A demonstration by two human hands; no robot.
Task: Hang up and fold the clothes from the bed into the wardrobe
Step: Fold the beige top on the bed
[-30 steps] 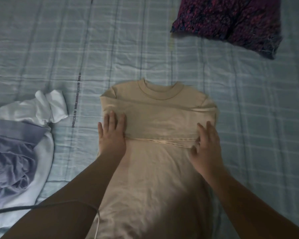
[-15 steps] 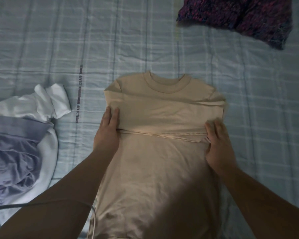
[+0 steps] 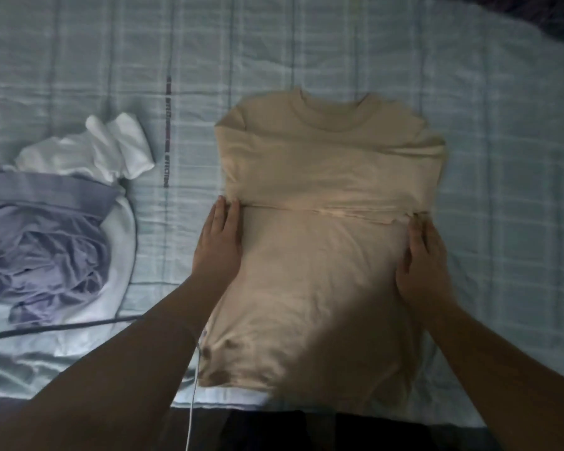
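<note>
The tan shirt is lying flat in the middle of the bed, with its neck pointing to 12 o'clock. Its sleeves are lying folded across the chest, so it is making a neat, narrow shape. The left hand is pressing on its 9 o'clock edge and the right hand on its 3 o'clock edge. Both hands are flat with straight fingers, gripping nothing, likely smoothing the sides for the next fold. A white and purple pile is waiting at 9 o'clock.

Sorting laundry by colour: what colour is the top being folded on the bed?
The top is plain beige, seen in the head view.
</note>
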